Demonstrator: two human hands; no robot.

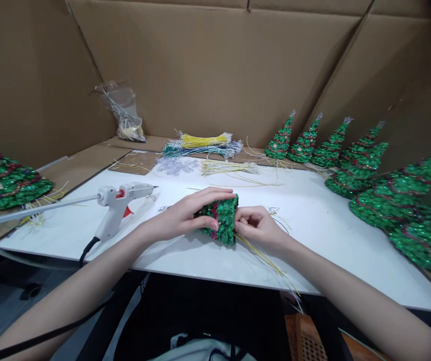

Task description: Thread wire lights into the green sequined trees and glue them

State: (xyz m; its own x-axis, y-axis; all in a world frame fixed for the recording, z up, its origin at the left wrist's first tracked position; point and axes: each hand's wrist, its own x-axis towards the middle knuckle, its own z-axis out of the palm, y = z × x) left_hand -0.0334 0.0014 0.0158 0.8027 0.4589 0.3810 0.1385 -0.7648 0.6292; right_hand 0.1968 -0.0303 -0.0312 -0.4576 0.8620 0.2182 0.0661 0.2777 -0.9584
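A small green sequinned tree [220,218] was held just above the near part of the white table [313,210], between the two hands. It was laid on its side, its long axis running roughly left to right; its wide base was turned toward the right hand, while its tip was hidden under the left hand, so the exact direction of the point could not be told. Red trim was seen on its left part.

The left hand [188,214] was wrapped over the tree from the left, fingers stretched across the top and thumb curled beneath, grasping it. The right hand [255,225] was set against the base, fingers clenched in a pinch there; what exactly was pinched could not be made out. Thin yellow wires [264,258] trailed from the base toward the near table edge. Both forearms were angled inward from the lower corners.

A white glue gun [119,203] was propped to the left, well apart from the hands. Bundles of coloured wires [203,143] were lying at the far edge, and finished trees [369,170] were ranged along the right side.
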